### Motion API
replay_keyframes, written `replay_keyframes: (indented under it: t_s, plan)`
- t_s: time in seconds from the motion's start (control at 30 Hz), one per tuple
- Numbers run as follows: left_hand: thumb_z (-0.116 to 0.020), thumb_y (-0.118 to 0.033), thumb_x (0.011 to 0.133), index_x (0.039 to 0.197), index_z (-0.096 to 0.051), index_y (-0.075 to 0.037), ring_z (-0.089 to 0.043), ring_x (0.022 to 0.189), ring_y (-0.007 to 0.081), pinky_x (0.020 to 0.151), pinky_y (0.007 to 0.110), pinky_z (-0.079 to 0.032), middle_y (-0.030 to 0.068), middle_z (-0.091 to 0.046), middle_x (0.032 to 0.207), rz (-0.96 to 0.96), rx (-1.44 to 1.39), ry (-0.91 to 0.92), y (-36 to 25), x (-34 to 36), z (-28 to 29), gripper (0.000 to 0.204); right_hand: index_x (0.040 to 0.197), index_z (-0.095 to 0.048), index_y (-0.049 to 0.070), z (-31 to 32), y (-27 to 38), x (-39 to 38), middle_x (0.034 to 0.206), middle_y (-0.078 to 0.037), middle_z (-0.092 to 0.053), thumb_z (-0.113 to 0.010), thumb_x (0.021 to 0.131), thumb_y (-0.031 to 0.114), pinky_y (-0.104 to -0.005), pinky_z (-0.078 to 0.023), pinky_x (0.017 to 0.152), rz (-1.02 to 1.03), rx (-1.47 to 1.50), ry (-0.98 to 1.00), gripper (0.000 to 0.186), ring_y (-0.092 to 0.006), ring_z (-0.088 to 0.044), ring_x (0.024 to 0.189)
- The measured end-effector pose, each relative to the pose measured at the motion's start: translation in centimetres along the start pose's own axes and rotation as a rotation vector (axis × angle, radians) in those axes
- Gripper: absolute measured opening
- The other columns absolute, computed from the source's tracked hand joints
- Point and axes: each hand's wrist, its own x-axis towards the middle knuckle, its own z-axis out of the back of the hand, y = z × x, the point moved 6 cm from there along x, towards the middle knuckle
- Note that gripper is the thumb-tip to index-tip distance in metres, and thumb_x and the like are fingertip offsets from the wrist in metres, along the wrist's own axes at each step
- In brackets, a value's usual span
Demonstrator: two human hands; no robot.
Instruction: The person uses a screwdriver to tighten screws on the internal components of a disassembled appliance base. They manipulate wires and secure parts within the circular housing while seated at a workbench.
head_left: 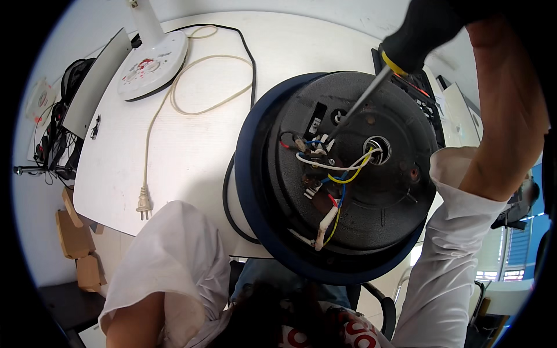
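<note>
A round appliance (371,203) with a dark blue rim lies with its speckled black metal underside up, its wiring exposed. Yellow, blue and white wires (346,176) run from a central hole to terminals; a white sleeve (326,225) covers a joint near the front. From the upper right, a screwdriver (419,36) with a black and yellow handle slants down, its tip at the terminals. My right arm (502,116) reaches up to that handle; the hand's fingers are lost in the dark upper edge. The left forearm (136,322) leaves at the bottom, its hand out of view.
The appliance rests on a white table (191,133). A beige cord with a plug (144,203) curves from a white stand base (152,66) at the back left. Black cable (253,58) loops behind the appliance. Tangled cables (67,122) hang at the left; a keyboard (426,95) sits behind right.
</note>
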Motion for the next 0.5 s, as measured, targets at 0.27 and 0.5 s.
replay_keyframes:
  t_s: [0.27,0.5]
  plan:
    - [-0.058,-0.004,0.074,0.104,-0.053,0.006,-0.058,0.084,0.0204,0.06,0.026,-0.048,0.0169,-0.058,0.095,0.005,-0.001,0.002,0.4,-0.2,0.0,0.032,0.129,-0.032,0.013,-1.8,-1.8,-1.1,0.086,-0.003,-0.045,-0.047,0.097,0.038,-0.022,-0.041,0.044,-0.006,0.208,-0.16,0.043,-0.0139,-0.046,0.057]
    - [-0.059,-0.004,0.073,0.106,-0.053,0.006,-0.058,0.087,0.0202,0.06,0.026,-0.048,0.0171,-0.058,0.098,0.008,0.002,0.005,0.5,-0.2,0.0,0.035,0.128,-0.033,0.013,-3.7,-3.0,-2.5,0.083,-0.002,-0.045,-0.047,0.097,0.038,-0.021,-0.039,0.042,-0.008,0.309,-0.25,0.043,-0.0121,-0.044,0.054]
